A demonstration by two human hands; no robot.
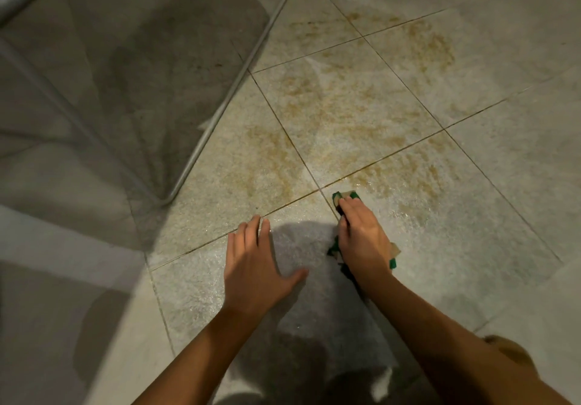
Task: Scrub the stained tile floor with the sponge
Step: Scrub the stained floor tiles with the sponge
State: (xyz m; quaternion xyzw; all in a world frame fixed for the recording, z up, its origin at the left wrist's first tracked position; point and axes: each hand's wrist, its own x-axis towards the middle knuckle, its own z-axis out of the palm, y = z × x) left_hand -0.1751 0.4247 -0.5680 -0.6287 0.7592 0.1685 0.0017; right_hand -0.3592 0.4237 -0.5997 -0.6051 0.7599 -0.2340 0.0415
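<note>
My right hand [361, 238] holds the sponge [344, 197] down on the tile floor [490, 247], fingers curled over its top. Only its green and tan end shows past my fingertips, right at the corner where two grout lines cross. My left hand [254, 260] lies flat and spread on the tile just beside it, holding nothing, and I judge it is there to prop me up. The tile under my hands looks wet and pale with hardly any brown in it, so I take this near patch as the part that has been worked. Ahead of the sponge the brown stain [345, 105] spreads wide across several tiles, thick in blotches and along the grout, and reaches far up toward the right. A metal frame [239, 80] rests on the floor at the left, just beside the stain's edge, and some brown runs close to it. By my reckoning the job is in its early part: one corner done, and the large stained stretch in front of me yet to scrub.
</note>
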